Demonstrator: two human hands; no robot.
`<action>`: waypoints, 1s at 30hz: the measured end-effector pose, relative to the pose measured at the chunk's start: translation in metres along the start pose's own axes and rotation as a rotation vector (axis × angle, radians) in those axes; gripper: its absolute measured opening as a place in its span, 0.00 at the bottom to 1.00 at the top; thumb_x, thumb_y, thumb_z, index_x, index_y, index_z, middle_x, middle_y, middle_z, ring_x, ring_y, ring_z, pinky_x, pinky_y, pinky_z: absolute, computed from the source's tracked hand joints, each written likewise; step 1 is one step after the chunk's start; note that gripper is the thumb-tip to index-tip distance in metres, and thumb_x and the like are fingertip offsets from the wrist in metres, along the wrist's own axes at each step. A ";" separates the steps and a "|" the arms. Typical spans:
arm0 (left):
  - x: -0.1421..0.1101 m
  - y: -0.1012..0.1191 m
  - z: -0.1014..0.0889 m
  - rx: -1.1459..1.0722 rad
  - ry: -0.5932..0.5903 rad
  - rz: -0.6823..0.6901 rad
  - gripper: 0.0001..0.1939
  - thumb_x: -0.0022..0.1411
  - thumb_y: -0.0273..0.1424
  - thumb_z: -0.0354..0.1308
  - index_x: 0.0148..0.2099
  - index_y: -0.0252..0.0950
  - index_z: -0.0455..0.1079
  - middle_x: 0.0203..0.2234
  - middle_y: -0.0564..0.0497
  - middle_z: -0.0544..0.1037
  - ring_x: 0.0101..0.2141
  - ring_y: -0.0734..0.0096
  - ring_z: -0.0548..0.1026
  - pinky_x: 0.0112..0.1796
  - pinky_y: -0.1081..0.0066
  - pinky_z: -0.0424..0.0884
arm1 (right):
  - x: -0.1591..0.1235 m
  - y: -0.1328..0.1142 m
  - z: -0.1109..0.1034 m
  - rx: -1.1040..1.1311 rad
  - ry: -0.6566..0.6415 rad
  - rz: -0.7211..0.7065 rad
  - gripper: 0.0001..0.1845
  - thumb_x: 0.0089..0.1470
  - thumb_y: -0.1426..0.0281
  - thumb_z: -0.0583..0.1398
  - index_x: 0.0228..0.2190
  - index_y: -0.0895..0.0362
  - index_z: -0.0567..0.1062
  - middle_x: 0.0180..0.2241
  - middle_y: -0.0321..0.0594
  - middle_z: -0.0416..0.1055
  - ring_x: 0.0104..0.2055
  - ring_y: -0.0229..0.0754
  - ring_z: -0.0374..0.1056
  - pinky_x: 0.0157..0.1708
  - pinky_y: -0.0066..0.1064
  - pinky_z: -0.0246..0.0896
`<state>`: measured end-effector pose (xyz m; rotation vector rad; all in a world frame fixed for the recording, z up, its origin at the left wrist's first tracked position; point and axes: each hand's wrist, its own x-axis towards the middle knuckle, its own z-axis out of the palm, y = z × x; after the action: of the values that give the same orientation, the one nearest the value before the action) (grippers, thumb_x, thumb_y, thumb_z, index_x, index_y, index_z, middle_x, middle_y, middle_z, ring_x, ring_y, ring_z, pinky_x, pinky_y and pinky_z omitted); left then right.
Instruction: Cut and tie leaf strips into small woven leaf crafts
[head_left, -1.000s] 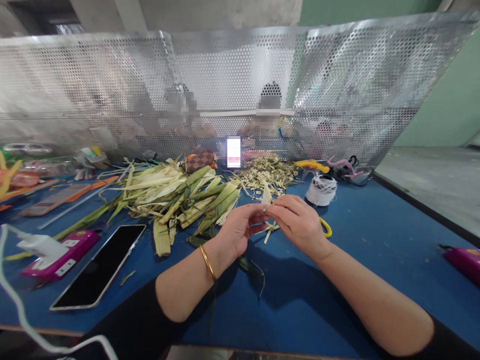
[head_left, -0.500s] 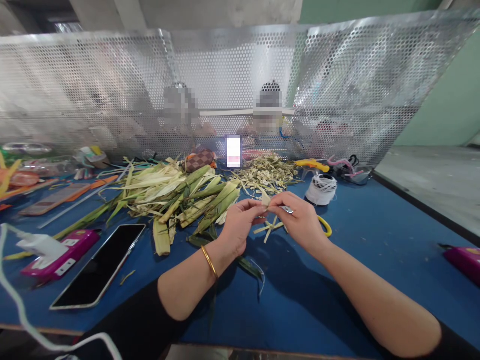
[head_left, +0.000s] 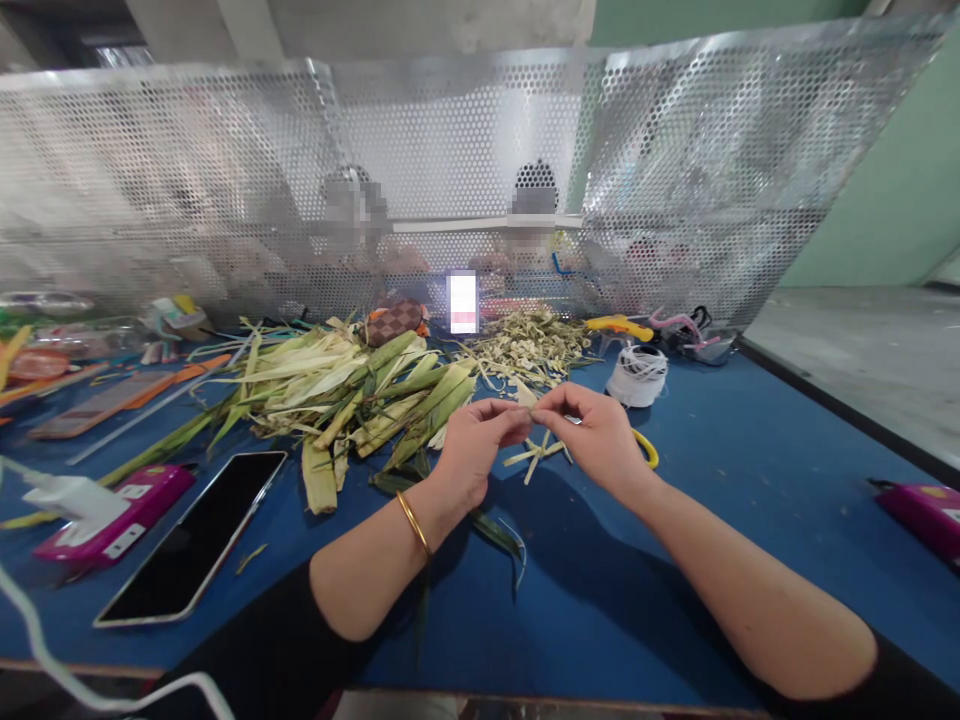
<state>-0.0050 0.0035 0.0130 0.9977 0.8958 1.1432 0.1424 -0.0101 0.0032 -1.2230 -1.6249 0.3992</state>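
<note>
My left hand [head_left: 471, 448] and my right hand [head_left: 594, 436] meet above the blue table [head_left: 720, 500], fingertips pinched together on a small pale leaf strip [head_left: 534, 452]. Thin ends of the strip stick out below the fingers. A small metal piece shows at my right fingertips; what it is I cannot make out. A gold bangle [head_left: 414, 523] sits on my left wrist. Just behind the hands lies a pile of green and pale leaves [head_left: 352, 385], and behind that a heap of cut leaf scraps [head_left: 529, 345].
A spool of white thread [head_left: 636, 375] and yellow-handled scissors [head_left: 646, 447] lie right of my hands. A black phone [head_left: 193, 533] and a pink power bank [head_left: 112, 510] with a white charger sit at left. A perforated metal screen [head_left: 465, 170] backs the table; people sit behind it.
My hands rose slightly from the table and drew closer together around the leaf strip. The view shifted a little to the right.
</note>
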 end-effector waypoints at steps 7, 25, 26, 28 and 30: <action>0.002 0.005 0.000 -0.052 0.014 -0.112 0.04 0.47 0.24 0.65 0.27 0.30 0.73 0.19 0.51 0.76 0.21 0.77 0.73 0.30 0.75 0.72 | -0.001 0.001 0.000 0.026 -0.011 -0.101 0.05 0.54 0.68 0.59 0.28 0.55 0.73 0.26 0.35 0.72 0.30 0.38 0.66 0.31 0.29 0.60; -0.001 0.006 0.003 -0.127 0.065 -0.164 0.03 0.52 0.19 0.61 0.27 0.30 0.72 0.21 0.50 0.77 0.22 0.77 0.74 0.31 0.75 0.73 | 0.000 0.005 -0.003 -0.322 0.047 -0.542 0.06 0.59 0.72 0.57 0.33 0.54 0.74 0.31 0.40 0.75 0.37 0.43 0.69 0.40 0.35 0.65; -0.001 0.006 0.003 -0.127 0.065 -0.165 0.04 0.52 0.19 0.61 0.27 0.30 0.73 0.21 0.50 0.77 0.22 0.76 0.74 0.32 0.75 0.74 | 0.000 0.005 -0.003 -0.329 0.051 -0.559 0.06 0.59 0.72 0.56 0.33 0.55 0.74 0.31 0.41 0.75 0.37 0.43 0.69 0.40 0.35 0.65; -0.002 0.006 0.003 -0.121 0.064 -0.172 0.04 0.52 0.19 0.61 0.27 0.30 0.73 0.21 0.50 0.77 0.23 0.76 0.75 0.33 0.74 0.74 | 0.000 0.006 -0.003 -0.339 0.056 -0.590 0.06 0.59 0.72 0.56 0.32 0.55 0.74 0.31 0.41 0.75 0.37 0.43 0.68 0.41 0.36 0.66; -0.001 0.005 0.002 -0.114 0.058 -0.176 0.03 0.51 0.20 0.61 0.27 0.30 0.73 0.21 0.49 0.77 0.23 0.76 0.75 0.34 0.73 0.74 | 0.001 0.007 -0.003 -0.345 0.058 -0.612 0.07 0.59 0.73 0.55 0.32 0.55 0.74 0.31 0.42 0.75 0.37 0.44 0.68 0.42 0.38 0.66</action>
<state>-0.0046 0.0024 0.0188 0.7801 0.9353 1.0655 0.1490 -0.0076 -0.0002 -0.8985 -1.9651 -0.3092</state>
